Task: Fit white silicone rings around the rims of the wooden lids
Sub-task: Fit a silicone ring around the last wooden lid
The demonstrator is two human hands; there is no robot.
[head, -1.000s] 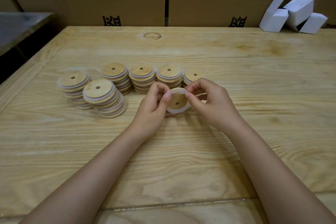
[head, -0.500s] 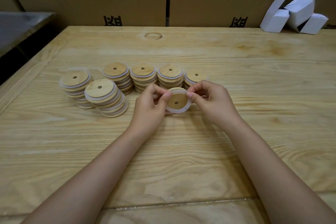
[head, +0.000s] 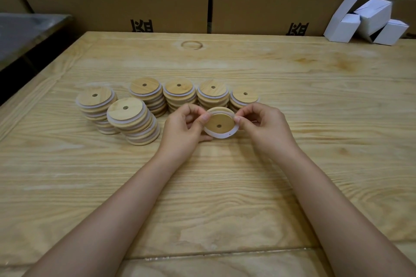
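Just right of the middle of the frame, the wooden lid [head: 219, 122] is being held between the two hands, a little above the desk [head: 202, 198]. The left hand [head: 182, 128] is pinching its left edge and the right hand [head: 267, 128] is pinching its right edge, where the ring runs. Each grip is closed on the rim with thumb and forefinger, and neither hand is nearer than the other. The lid is round, so it has no long axis. It is tilting with its flat face towards the viewer and its upper edge leaning away.

The white silicone ring [head: 221, 136] is showing as a broad pale band along the lower rim and up both sides. Along the top arc bare wood is showing. The ring is probably not seated there yet, though I cannot tell for sure. If so, the coming move is likely turning on that upper edge, which lies away from both grips.

The lid is pale wood with a small hole in its centre. Behind it, towards the centre left, stacks [head: 132, 119] of ringed lids are standing on the desk.
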